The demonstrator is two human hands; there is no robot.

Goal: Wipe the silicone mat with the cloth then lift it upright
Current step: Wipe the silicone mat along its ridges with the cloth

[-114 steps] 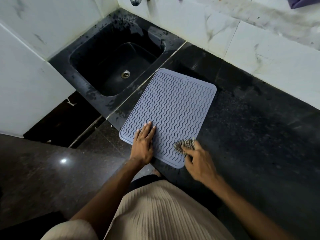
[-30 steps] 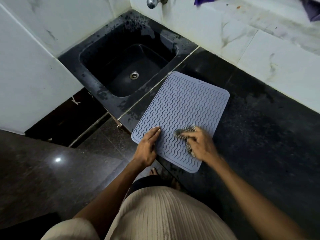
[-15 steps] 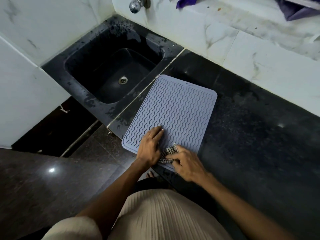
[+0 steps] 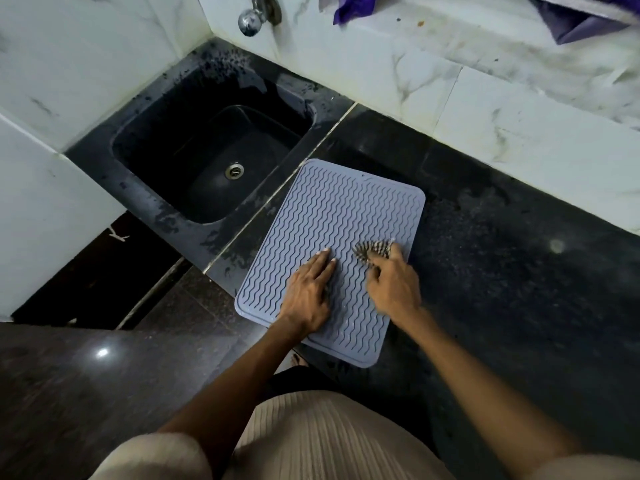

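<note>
Mat [image 4: 332, 216], grey-blue with wavy ridges, lies flat on the dark worktop [image 4: 519, 271], its near corner at the front edge. Left hand [image 4: 308, 292] rests on the mat's near half, fingers straight and pressing down. Right hand [image 4: 393, 285], just beside it, has its grip closed around a bunched checked cloth [image 4: 374, 249], which touches the mat near its right edge. Beyond the mat's left side sits a black sink [image 4: 166, 216], with a tap [image 4: 251, 19] above it on the tiled wall [image 4: 381, 74].
</note>
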